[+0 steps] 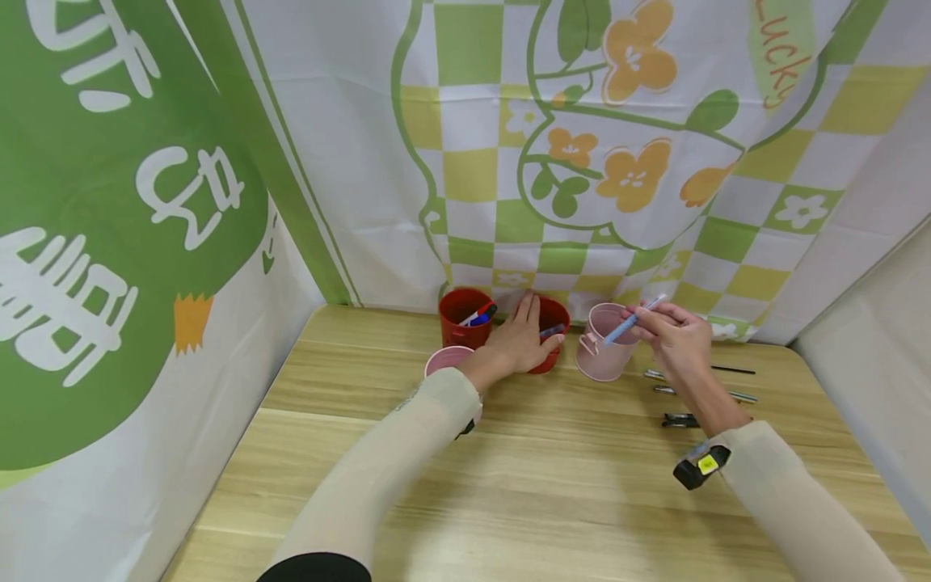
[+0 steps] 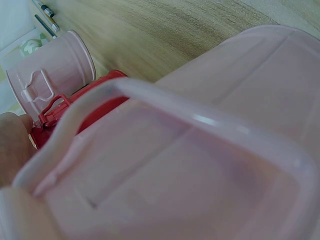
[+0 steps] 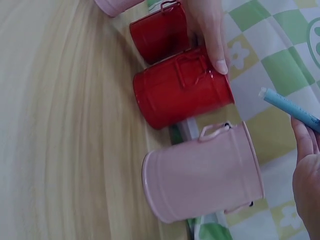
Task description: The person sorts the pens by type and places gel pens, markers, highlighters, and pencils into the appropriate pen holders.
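Observation:
My left hand [image 1: 520, 338] rests over the rim of a red bucket [image 3: 185, 90], its fingers straight toward the back and its thumb lying across the front rim. A dark pen [image 1: 553, 330] leans inside that bucket. To its right stands a pink bucket [image 1: 602, 356], upright, with a small wire handle. My right hand [image 1: 676, 335] pinches a light blue pen [image 1: 627, 325] between thumb and fingers. The pen is tilted, with its lower end over the pink bucket's mouth in the head view.
Another red bucket [image 1: 457, 331], holding several markers [image 1: 476, 317], stands left of my left hand. A second pink bucket [image 1: 445, 360] is in front of it, partly behind my left forearm. Several pens [image 1: 743, 398] lie on the table at right. A printed cloth [image 1: 465, 202] hangs behind.

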`<state>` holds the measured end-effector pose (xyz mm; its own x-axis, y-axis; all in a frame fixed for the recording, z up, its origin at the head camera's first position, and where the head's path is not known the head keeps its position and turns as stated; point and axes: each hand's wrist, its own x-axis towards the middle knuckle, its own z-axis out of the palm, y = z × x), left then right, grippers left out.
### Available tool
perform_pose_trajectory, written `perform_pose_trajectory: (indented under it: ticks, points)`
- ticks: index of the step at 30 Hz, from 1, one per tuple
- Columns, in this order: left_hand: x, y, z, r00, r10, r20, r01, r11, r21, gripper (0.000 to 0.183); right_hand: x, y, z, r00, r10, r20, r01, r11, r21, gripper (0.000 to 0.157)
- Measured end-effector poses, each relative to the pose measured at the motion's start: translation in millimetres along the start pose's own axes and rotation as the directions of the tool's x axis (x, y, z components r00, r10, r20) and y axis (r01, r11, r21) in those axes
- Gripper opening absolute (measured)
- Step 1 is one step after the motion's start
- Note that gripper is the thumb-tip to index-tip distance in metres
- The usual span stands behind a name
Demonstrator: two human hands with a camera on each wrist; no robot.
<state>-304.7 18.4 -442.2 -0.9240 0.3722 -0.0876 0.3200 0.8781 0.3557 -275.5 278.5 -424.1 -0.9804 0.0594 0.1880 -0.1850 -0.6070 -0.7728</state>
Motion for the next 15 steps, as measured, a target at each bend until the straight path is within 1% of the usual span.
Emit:
perform_pose_trajectory:
  ticks: [7,11,15]
  points:
    - [1.5,0.0,1.6,1.000,-0.005,-0.002,0.005,1.000,-0.007,0.091,10,8,14.8,0.998,-0.018,-0.052,0.016,0.999,-0.038,0.011]
    - [0.2,0.6,0.3,1.000,0.000,-0.010,0.000,1.000,-0.005,0.090,16,15,21.7,0.996,-0.048,-0.070,0.043,0.997,-0.068,0.010]
    - [-0.8,0.6,-0.6,1.000,-0.002,-0.007,0.002,1.000,0.005,0.090,21,23,27.8,0.993,-0.093,-0.071,0.082,0.986,-0.145,0.011]
